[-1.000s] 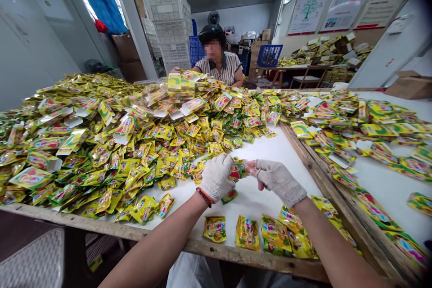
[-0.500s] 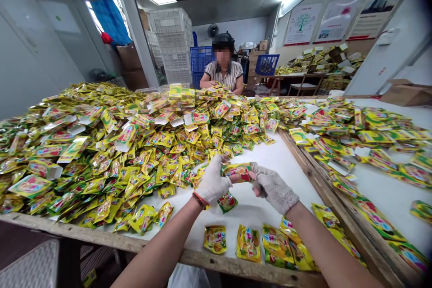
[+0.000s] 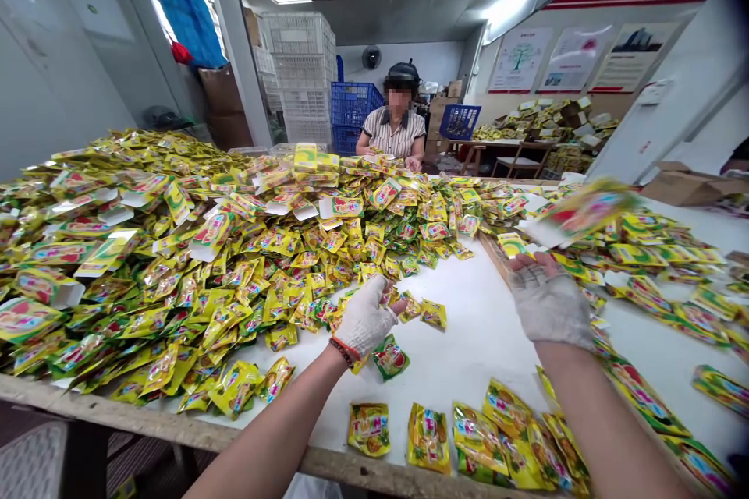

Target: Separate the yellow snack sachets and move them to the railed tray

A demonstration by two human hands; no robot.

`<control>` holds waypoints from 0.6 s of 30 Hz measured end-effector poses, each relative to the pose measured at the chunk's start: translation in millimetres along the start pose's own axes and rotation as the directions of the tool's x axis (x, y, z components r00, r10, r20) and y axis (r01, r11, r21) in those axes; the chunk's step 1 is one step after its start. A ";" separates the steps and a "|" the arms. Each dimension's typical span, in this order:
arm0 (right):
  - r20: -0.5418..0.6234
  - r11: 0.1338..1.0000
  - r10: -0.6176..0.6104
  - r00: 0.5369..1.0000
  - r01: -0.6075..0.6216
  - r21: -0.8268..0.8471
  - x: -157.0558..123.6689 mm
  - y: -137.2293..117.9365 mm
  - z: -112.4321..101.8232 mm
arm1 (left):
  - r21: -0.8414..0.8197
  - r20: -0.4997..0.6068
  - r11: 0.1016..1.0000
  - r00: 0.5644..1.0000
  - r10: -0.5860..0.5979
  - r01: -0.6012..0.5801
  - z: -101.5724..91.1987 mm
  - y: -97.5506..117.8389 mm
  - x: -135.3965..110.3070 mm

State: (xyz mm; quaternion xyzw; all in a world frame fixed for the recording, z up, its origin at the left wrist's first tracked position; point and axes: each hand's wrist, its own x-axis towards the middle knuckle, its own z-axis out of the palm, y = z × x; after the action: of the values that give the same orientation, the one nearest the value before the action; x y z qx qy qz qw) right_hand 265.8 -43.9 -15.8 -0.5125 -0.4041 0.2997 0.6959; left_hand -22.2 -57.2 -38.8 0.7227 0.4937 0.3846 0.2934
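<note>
My left hand (image 3: 367, 318), in a white glove with bare fingertips, is over the white tabletop (image 3: 468, 335) at the edge of the packet heap. Its thumb and fingers are apart and hold nothing that I can see. Just below it lies a small green packet (image 3: 391, 357), and to its right a yellow packet (image 3: 434, 314). Farther right, my right hand (image 3: 550, 298), gloved alike, is open above the wooden divider. A motion-blurred yellow box (image 3: 585, 212) with a white end flap is in the air beyond its fingers, apart from them.
A large heap of yellow packets (image 3: 234, 281) mixed with flat boxes fills the left side. Several packets (image 3: 429, 437) lie along the front wooden edge. Boxes (image 3: 661, 238) lie right of the divider (image 3: 495, 249). A person (image 3: 393, 132) sits across the table.
My right hand has moved right and let go of the box, which is now in the air over the right side. My left hand has stayed near its place, with the box out of it.
</note>
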 end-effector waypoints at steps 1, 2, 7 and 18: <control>-0.010 0.999 -0.023 1.000 0.023 -0.033 10.7 1.8 0.9 | 0.161 -0.010 0.987 1.000 0.023 -0.021 -1.8 0.7 0.8; 0.011 0.994 -0.043 0.999 0.044 -0.095 19.1 5.5 6.5 | 0.302 -0.003 0.952 0.999 0.043 -0.040 -2.2 2.0 0.8; 0.342 0.840 -0.009 0.940 0.193 -0.508 41.6 47.9 81.7 | 0.575 0.181 0.799 0.980 0.088 -0.178 14.7 11.1 -11.8; 0.305 0.396 0.120 0.945 0.236 -0.887 120.3 111.0 153.9 | 0.601 0.429 0.717 0.899 0.084 -0.354 47.8 0.6 -20.1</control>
State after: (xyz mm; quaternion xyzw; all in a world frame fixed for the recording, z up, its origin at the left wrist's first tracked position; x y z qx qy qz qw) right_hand 191.1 161.3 -68.3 -0.7387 -0.6266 0.0824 0.2344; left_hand 14.2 -78.3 -69.1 0.8923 0.4423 0.0715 0.0554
